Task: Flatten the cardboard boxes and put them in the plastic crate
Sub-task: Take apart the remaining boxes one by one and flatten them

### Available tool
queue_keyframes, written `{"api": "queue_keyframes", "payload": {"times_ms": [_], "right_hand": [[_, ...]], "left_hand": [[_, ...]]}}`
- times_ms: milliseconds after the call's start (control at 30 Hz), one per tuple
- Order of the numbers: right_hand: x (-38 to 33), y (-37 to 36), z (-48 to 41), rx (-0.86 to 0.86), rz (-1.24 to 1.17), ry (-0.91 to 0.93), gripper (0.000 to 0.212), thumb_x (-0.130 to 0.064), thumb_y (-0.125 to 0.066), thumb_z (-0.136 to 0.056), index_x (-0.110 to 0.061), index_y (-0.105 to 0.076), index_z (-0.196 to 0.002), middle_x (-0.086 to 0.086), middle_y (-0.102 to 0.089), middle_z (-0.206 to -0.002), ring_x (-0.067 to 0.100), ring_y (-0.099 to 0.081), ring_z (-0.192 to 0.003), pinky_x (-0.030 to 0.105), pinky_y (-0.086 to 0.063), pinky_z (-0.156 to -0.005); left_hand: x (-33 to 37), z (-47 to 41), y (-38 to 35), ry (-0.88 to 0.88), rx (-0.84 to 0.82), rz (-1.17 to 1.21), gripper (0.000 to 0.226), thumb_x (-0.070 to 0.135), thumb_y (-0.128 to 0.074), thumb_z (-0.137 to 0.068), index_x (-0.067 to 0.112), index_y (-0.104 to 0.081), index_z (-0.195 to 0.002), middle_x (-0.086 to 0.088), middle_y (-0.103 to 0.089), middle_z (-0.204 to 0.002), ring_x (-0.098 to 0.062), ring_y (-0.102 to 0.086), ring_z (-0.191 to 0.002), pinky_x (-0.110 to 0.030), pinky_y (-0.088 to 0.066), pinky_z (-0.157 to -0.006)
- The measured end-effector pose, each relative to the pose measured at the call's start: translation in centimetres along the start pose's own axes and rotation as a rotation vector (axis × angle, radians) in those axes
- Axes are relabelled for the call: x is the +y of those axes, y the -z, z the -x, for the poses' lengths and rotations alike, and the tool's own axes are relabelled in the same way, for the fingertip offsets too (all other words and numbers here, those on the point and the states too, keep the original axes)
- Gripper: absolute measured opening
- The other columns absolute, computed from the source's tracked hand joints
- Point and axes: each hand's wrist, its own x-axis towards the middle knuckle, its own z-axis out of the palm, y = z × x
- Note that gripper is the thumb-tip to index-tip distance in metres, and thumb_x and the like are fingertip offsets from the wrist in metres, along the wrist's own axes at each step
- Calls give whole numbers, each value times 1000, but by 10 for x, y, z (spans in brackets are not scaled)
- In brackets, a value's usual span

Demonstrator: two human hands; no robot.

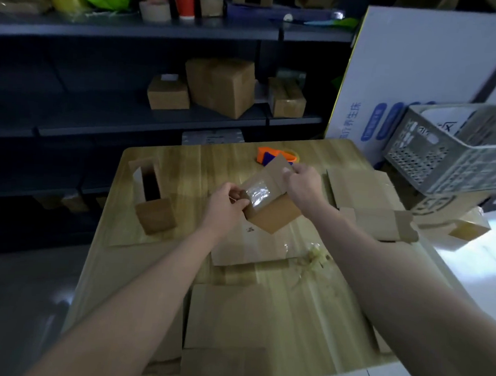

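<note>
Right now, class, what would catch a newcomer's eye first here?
The left hand and right hand grip a small brown cardboard box with shiny clear tape at the middle of the pale wooden table. Flattened cardboard sheets lie around it, and a grey perforated plastic crate sits beyond the table's right edge.

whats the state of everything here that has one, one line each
taped box, unflattened, held above the table
left grip, pinching the box's near corner
right grip, holding its far flap
open box, upright, top open, not flattened
flat cardboard, flattened, lying on the table
plastic crate, tilted, beside the table
</note>
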Motion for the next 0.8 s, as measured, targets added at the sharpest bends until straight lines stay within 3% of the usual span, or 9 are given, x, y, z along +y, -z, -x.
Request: {"api": "queue_keyframes", "payload": {"times_ms": [67, 167, 233, 367, 433, 567, 700, 767, 800], "right_hand": [[8, 9, 5, 17, 14, -6, 32, -17, -50, -88, -13, -41, -58, -1, -42, -58, 22, -42, -65, 29, -28, -55], [20, 19, 14, 11, 36, -11, 27, -18, -50, -91, -2, -55, -70, 5, -51, -67, 26, -50, -72, 32, -35, -62], [29, 22, 19, 9, 30, -29, 27, -19, -50, -92, 4, -63, -84, 9, -57, -77, 27, -54, -77, 31, -38, -65], [45, 23, 25, -5, 47, -94, 22, -21, -49, -94, -5, -62, -87, 7, -59, -84, 23, -55, -81, 27, -38, -66], [49, 25, 25, 11, 45, -143, 23, -21, -48, -93, -3, -62, -86, 7, -59, -82, 25, -56, -80, 26, -39, -63], [54, 32, 23, 35, 14, -215, 22, -19, -48, -89, -5, -57, -75, 3, -53, -69, 24, -54, -72, 25, -36, -55], [59, 37, 23, 45, 19, -247, 27, -19, -48, -88, -11, -47, -63, 5, -51, -70, 26, -51, -73, 27, -38, -61], [63, 39, 24, 52, 23, -245, 25, -20, -48, -89, -8, -49, -66, 9, -54, -77, 27, -51, -75, 28, -38, -64], [63, 40, 26, 52, 32, -241, 24, -20, -48, -89, -7, -52, -69, 10, -54, -79, 27, -52, -75, 27, -38, -64]], "left_hand": [[7, 6, -10, 37, -35, -37, 12, 14, -67, -85, 18, -58, -91, 3, -57, -84, -8, -53, -73, -20, -44, -66], [16, 15, -23, 91, -66, -107, 13, 12, -64, -87, 15, -56, -78, 0, -58, -77, -17, -56, -75, -31, -47, -70], [19, 21, -29, 114, -92, -171, 20, 12, -62, -89, 16, -55, -71, -2, -59, -74, -19, -58, -75, -31, -46, -68], [21, 30, -36, 118, -210, -405, 17, 10, -53, -93, 14, -53, -77, -4, -57, -84, -17, -53, -78, -27, -40, -65], [23, 33, -38, 58, -258, -467, 19, 4, -48, -92, 17, -45, -78, -1, -52, -83, -15, -49, -74, -26, -34, -57], [30, 39, -42, -269, -198, -612, 34, -5, -41, -88, 22, -32, -70, 8, -36, -80, -11, -36, -75, -22, -24, -56], [29, 42, -47, -204, -225, -464, 25, 0, -47, -90, 19, -41, -75, 2, -48, -80, -14, -46, -73, -23, -31, -56], [30, 43, -46, -69, -272, -233, 10, 16, -56, -92, 20, -47, -91, 0, -55, -85, -15, -54, -79, -22, -37, -60], [32, 42, -45, 8, -275, -137, 19, 24, -61, -89, 20, -47, -101, -1, -57, -90, -15, -56, -83, -22, -39, -63]]}}
